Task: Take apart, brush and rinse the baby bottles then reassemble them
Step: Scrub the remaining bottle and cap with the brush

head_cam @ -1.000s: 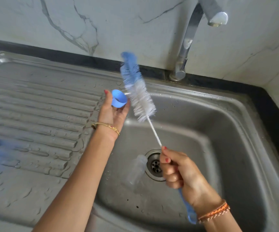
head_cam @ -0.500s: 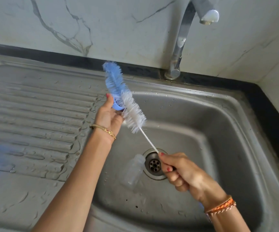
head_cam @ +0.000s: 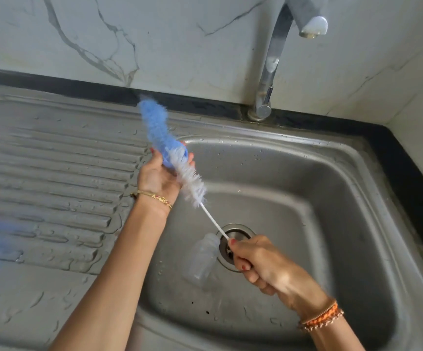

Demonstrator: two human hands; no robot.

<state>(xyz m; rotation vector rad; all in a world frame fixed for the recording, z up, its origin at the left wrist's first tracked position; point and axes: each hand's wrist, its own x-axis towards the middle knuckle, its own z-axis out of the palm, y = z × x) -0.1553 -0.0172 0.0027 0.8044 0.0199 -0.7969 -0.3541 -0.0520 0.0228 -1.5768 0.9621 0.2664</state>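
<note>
- At a steel sink (head_cam: 332, 173), the left hand (head_cam: 158, 177) curls its fingers round a small blue cap (head_cam: 177, 154), held up over the basin's near-left corner.
- The right hand (head_cam: 268, 267) is closed tight on the thin twisted-wire stem of a bottle brush (head_cam: 180, 163), whose soft blue-and-white bristles lie across the cap.
- A clear bottle (head_cam: 203, 259) lies on its side on the basin floor, just beside the drain (head_cam: 235, 236), under a curved chrome tap (head_cam: 276, 59).
- The cap looks light, rigid and likely slippery when wet; pinching its rim seems safest.
- The brush should flex; a grip low on the stem gives control.
- Beads of water dot the ribbed drainboard (head_cam: 53, 173), set into a worktop backed by veined marble.
</note>
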